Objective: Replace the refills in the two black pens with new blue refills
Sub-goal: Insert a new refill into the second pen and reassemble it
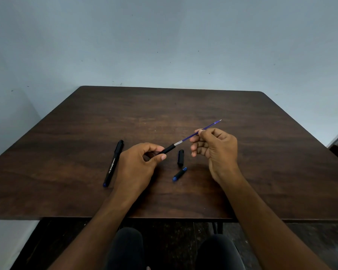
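- While half out of the pen barrel, blue refill is pinched near its middle between thumb and fingertips of right hand, other fingers loosely curled, writing tip aimed up and away from barrel.
- Left hand curls round barrel's rear, thumb and forefinger clamped just behind its open mouth; bears only that barrel.
- Cannot tell whether refill is going in or coming out: angle and blur near the mouth hide it, so treat as mid-travel.
- Could bend or kink the thin tube if right hand pushes off-axis, since grip sits well away from the mouth.
- Could smear ink or snag at the clear section just beyond barrel's mouth if forced crooked.
- Could slip from the light pinch and roll across table, away from barrel.
- Black cap lies just right of barrel, and blue-ended nose piece just nearer than that; either could be knocked by right wrist and roll off.
- Second black pen rests left of barrel, beside left hand, capped and apparently untouched; could be nudged by left forearm.
- Could mix old and new refills: no other refill shows anywhere near barrel.
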`<state>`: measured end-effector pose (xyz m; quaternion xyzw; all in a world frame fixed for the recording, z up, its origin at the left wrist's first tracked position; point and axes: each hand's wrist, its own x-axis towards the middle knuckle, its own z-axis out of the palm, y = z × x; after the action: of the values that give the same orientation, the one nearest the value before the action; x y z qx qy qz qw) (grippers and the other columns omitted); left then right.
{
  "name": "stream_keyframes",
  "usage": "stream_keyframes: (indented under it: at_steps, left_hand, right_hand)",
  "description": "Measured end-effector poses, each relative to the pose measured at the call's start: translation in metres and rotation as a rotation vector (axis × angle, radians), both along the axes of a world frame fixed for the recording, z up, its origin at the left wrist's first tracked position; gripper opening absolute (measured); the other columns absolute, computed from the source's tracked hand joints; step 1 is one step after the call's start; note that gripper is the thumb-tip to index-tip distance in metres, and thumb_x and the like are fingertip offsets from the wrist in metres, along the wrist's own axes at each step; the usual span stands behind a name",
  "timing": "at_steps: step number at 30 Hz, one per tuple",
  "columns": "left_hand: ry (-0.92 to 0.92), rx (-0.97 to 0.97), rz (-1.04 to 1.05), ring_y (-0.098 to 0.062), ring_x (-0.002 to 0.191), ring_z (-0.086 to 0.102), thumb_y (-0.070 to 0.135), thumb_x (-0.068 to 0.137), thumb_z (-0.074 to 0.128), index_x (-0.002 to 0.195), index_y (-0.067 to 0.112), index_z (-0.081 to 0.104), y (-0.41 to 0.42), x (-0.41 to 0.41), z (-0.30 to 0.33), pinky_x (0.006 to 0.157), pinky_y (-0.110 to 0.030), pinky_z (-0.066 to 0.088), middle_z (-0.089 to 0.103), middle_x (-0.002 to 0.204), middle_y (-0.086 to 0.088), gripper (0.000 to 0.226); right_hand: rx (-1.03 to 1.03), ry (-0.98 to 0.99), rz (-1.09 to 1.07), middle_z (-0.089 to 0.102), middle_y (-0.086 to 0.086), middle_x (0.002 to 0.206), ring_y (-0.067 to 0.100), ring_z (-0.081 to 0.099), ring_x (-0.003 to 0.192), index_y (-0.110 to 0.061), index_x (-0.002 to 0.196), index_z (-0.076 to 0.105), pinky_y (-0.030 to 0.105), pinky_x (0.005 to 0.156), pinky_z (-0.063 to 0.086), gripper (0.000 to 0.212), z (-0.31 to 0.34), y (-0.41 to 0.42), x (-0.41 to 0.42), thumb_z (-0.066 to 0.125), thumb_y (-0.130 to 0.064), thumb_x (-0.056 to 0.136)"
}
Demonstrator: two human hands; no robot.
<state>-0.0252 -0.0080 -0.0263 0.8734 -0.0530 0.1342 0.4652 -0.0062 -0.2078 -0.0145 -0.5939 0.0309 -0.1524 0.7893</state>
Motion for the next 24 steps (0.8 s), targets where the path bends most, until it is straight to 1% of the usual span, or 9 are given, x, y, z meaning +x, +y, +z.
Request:
stream_keyframes:
  at_steps: [5, 8, 10, 13, 15, 19, 24]
  left_hand:
    - [-0.001, -0.001, 0.001, 0.006, 0.081, 0.061, 0.029, 0.080, 0.079, 0.100, 0.036, 0.073, 0.002, -0.001, -0.001, 0.066, -0.010, 0.046, 0.070, 0.086, 0.018, 0.021]
    - [-0.007, 0.013, -0.007, 0.009, 0.085, 0.060, 0.029, 0.080, 0.079, 0.100, 0.035, 0.073, 0.002, -0.002, -0.001, 0.065, -0.006, 0.046, 0.069, 0.087, 0.018, 0.021]
    - [-0.013, 0.005, -0.013, 0.009, 0.086, 0.059, 0.027, 0.080, 0.079, 0.099, 0.033, 0.073, 0.001, -0.002, -0.001, 0.068, -0.003, 0.045, 0.069, 0.087, 0.017, 0.021]
    - [-0.009, 0.009, -0.021, 0.011, 0.088, 0.058, 0.026, 0.081, 0.079, 0.100, 0.031, 0.073, 0.001, -0.002, 0.000, 0.071, 0.000, 0.042, 0.069, 0.089, 0.018, 0.021]
    - [-0.008, 0.014, -0.020, 0.011, 0.088, 0.058, 0.025, 0.081, 0.079, 0.101, 0.030, 0.074, 0.002, -0.003, 0.000, 0.071, -0.001, 0.043, 0.069, 0.089, 0.018, 0.021]
    - [-0.035, 0.003, -0.011, 0.008, 0.085, 0.060, 0.024, 0.080, 0.080, 0.100, 0.029, 0.075, 0.001, -0.003, 0.000, 0.072, -0.003, 0.044, 0.070, 0.088, 0.016, 0.021]
    - [-0.041, 0.001, -0.015, 0.007, 0.085, 0.060, 0.025, 0.081, 0.079, 0.100, 0.032, 0.074, 0.001, -0.003, -0.002, 0.072, -0.004, 0.045, 0.069, 0.087, 0.018, 0.020]
  right_hand:
    - [-0.041, -0.022, 0.017, 0.073, 0.016, 0.071, 0.024, 0.065, 0.052, 0.006, 0.087, 0.069, 0.033, 0.045, 0.055, 0.012, 0.001, 0.004, -0.004, 0.062, -0.002, 0.094]
    - [-0.125, -0.026, 0.065, 0.074, 0.018, 0.075, 0.025, 0.065, 0.054, 0.004, 0.087, 0.070, 0.034, 0.046, 0.055, 0.012, 0.001, 0.008, -0.006, 0.063, -0.002, 0.094]
    - [-0.178, -0.027, 0.086, 0.074, 0.018, 0.076, 0.026, 0.065, 0.056, 0.004, 0.087, 0.070, 0.033, 0.047, 0.054, 0.012, -0.001, 0.009, -0.008, 0.064, -0.003, 0.095]
    - [-0.205, -0.011, 0.113, 0.074, 0.014, 0.074, 0.023, 0.063, 0.054, 0.003, 0.085, 0.071, 0.030, 0.045, 0.052, 0.013, -0.004, 0.010, -0.009, 0.064, -0.003, 0.095]
    - [-0.217, 0.003, 0.138, 0.074, 0.013, 0.072, 0.021, 0.061, 0.052, 0.001, 0.084, 0.072, 0.029, 0.043, 0.050, 0.014, -0.005, 0.011, -0.010, 0.064, -0.004, 0.094]
    - [-0.260, 0.007, 0.170, 0.073, 0.015, 0.072, 0.020, 0.058, 0.049, 0.004, 0.084, 0.072, 0.029, 0.041, 0.047, 0.016, -0.008, 0.013, -0.009, 0.067, -0.007, 0.094]
    - [-0.267, 0.027, 0.219, 0.072, 0.014, 0.070, 0.019, 0.054, 0.047, 0.005, 0.087, 0.073, 0.027, 0.040, 0.043, 0.014, -0.012, 0.014, -0.009, 0.068, -0.007, 0.093]
